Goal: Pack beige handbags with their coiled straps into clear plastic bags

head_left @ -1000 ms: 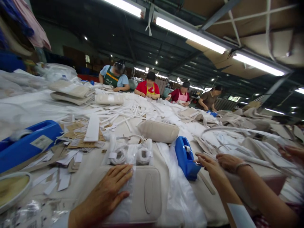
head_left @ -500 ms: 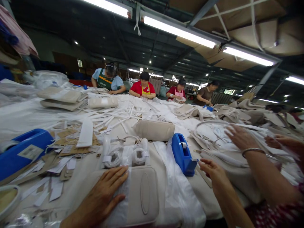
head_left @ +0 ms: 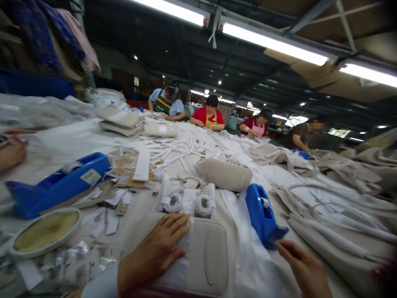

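Note:
My left hand (head_left: 159,248) lies flat, fingers stretched out, on a beige bag (head_left: 217,238) with a raised oval loop on its face. A clear plastic strip (head_left: 187,207) runs down over the bag beside my fingertips. Just beyond the bag are white-wrapped coils (head_left: 204,203), apparently its straps. My right hand (head_left: 305,265) is at the cutter end of a blue tape dispenser (head_left: 259,219), thumb and fingers closed together. What they pinch, if anything, is too small to make out. Clear plastic film (head_left: 248,252) lies between the bag and my right hand.
At left stand a second blue tape dispenser (head_left: 58,186) and a round dish with a yellowish pad (head_left: 46,231), near paper tags (head_left: 142,165). A beige pouch (head_left: 226,174) lies ahead. Beige pieces (head_left: 335,244) cover the right. Another person's hand (head_left: 12,153) shows far left; several people work opposite.
The view has swung left, so things sit further right. A co-worker's hands at the right have gone from view. My right hand stays by the dispenser's cutter, my left on the bag.

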### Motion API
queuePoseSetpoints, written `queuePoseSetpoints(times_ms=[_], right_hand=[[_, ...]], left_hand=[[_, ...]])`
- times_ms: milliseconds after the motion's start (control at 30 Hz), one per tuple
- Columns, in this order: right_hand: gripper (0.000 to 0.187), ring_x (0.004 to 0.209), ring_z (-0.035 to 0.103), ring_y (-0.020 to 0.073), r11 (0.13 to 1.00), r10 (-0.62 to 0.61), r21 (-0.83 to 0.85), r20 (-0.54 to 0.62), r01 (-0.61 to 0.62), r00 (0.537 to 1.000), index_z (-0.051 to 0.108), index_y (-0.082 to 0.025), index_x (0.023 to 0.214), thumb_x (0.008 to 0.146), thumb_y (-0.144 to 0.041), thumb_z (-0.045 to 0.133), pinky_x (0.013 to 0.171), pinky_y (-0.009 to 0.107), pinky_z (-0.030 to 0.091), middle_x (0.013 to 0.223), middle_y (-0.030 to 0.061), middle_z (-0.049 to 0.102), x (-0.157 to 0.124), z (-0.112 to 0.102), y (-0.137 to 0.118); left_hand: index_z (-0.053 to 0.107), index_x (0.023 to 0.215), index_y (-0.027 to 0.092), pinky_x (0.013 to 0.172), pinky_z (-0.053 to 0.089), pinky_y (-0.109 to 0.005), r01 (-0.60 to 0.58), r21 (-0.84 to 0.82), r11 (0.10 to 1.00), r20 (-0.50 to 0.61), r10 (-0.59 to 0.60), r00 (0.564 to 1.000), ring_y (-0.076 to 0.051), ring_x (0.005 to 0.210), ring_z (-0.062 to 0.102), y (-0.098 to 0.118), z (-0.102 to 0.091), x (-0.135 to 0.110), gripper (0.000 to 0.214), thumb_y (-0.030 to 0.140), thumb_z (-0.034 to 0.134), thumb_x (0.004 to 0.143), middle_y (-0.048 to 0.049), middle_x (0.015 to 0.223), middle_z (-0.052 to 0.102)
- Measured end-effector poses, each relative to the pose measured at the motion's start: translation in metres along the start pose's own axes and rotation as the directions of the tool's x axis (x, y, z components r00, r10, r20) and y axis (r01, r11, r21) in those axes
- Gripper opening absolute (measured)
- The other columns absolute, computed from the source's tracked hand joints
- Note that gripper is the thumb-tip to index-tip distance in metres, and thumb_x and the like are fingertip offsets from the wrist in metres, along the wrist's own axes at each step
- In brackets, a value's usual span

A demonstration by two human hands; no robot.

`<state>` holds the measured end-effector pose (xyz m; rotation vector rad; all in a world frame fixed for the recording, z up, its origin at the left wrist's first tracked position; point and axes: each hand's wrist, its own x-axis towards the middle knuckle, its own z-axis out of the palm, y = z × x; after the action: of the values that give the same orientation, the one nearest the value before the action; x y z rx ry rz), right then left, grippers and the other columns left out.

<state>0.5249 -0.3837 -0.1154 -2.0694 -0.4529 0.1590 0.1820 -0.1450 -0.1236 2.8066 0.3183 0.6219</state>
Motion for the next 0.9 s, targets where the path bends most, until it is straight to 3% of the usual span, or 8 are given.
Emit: queuePoseSetpoints(times_ms=[67,167,267,367,433,567,767,900], right_hand=[[0.032,0.085,0.062,0.0295,0.949,-0.265,-0.125,0.186,0.290,0.946,0.075,-0.028,0.072,0.059,-0.058,0.074,0.082,0.041,0.045,0.084,0.0038,0.072,-0.006,0.011,-0.042],[0.023,0.084,0.056,0.0246,0.648,-0.621,-0.094,0.510,0.756,0.596,0.072,-0.029,0.069,0.083,-0.043,0.061,0.082,0.039,0.038,0.073,0.0028,0.066,-0.020,0.047,-0.128],[0.022,0.087,0.055,0.0196,0.353,-0.597,-0.030,0.763,0.935,0.250,0.072,-0.025,0.069,0.086,-0.020,0.060,0.084,0.036,0.032,0.076,0.0009,0.068,-0.034,0.098,-0.203],[0.018,0.094,0.057,0.0181,0.089,-0.432,0.001,0.901,0.996,0.038,0.074,-0.024,0.073,0.083,-0.014,0.063,0.087,0.035,0.028,0.081,0.0014,0.071,-0.039,0.150,-0.240],[0.016,0.095,0.058,0.0194,0.000,-0.358,0.011,0.934,1.000,-0.011,0.075,-0.023,0.074,0.080,-0.014,0.064,0.088,0.035,0.027,0.080,0.0037,0.072,-0.035,0.179,-0.246],[0.016,0.093,0.061,0.0214,-0.048,-0.328,0.008,0.944,0.999,-0.023,0.075,-0.018,0.071,0.077,-0.013,0.061,0.092,0.036,0.027,0.078,0.0086,0.072,-0.026,0.214,-0.238],[0.019,0.097,0.061,0.0228,-0.073,-0.331,0.013,0.943,0.997,-0.036,0.075,-0.018,0.073,0.077,-0.016,0.057,0.098,0.038,0.025,0.083,0.0110,0.073,-0.020,0.222,-0.230],[0.020,0.098,0.061,0.0234,-0.093,-0.346,0.010,0.937,0.996,-0.042,0.074,-0.017,0.072,0.075,-0.012,0.055,0.103,0.040,0.024,0.082,0.0111,0.073,-0.019,0.223,-0.227]], left_hand=[[0.047,0.141,0.023,0.117,0.034,-0.050,0.019,-0.019,1.000,0.043,-0.018,0.999,-0.028,0.139,0.040,0.005,-0.006,0.002,0.058,0.027,0.066,0.087,-0.0093,0.150,0.046],[0.049,0.139,0.017,0.117,0.032,-0.051,0.038,-0.033,0.999,0.078,-0.035,0.996,-0.030,0.139,0.039,0.010,-0.011,0.005,0.058,0.029,0.069,0.085,-0.0128,0.149,0.046],[0.047,0.140,0.019,0.118,0.031,-0.053,0.060,-0.034,0.998,0.066,-0.057,0.996,-0.033,0.141,0.035,0.010,-0.011,0.002,0.060,0.029,0.069,0.085,-0.0148,0.153,0.039],[0.047,0.140,0.021,0.116,0.034,-0.054,0.099,-0.042,0.994,0.042,-0.097,0.994,-0.035,0.143,0.031,0.009,-0.008,-0.002,0.060,0.030,0.069,0.084,-0.0168,0.154,0.034],[0.047,0.140,0.022,0.114,0.036,-0.053,0.110,-0.059,0.992,0.036,-0.107,0.994,-0.036,0.141,0.033,0.009,-0.008,-0.003,0.061,0.031,0.070,0.083,-0.0161,0.151,0.037],[0.048,0.138,0.023,0.115,0.035,-0.053,0.137,-0.063,0.989,0.043,-0.135,0.990,-0.035,0.140,0.033,0.011,-0.010,-0.002,0.062,0.029,0.073,0.082,-0.0155,0.149,0.037],[0.046,0.139,0.026,0.114,0.031,-0.056,0.143,-0.008,0.990,0.069,-0.142,0.987,-0.038,0.142,0.026,0.012,-0.013,0.001,0.066,0.030,0.075,0.080,-0.0137,0.159,0.020],[0.043,0.141,0.027,0.113,0.031,-0.057,0.167,0.024,0.986,0.105,-0.168,0.980,-0.038,0.140,0.030,0.012,-0.012,0.000,0.063,0.034,0.070,0.084,-0.0131,0.159,0.025]])
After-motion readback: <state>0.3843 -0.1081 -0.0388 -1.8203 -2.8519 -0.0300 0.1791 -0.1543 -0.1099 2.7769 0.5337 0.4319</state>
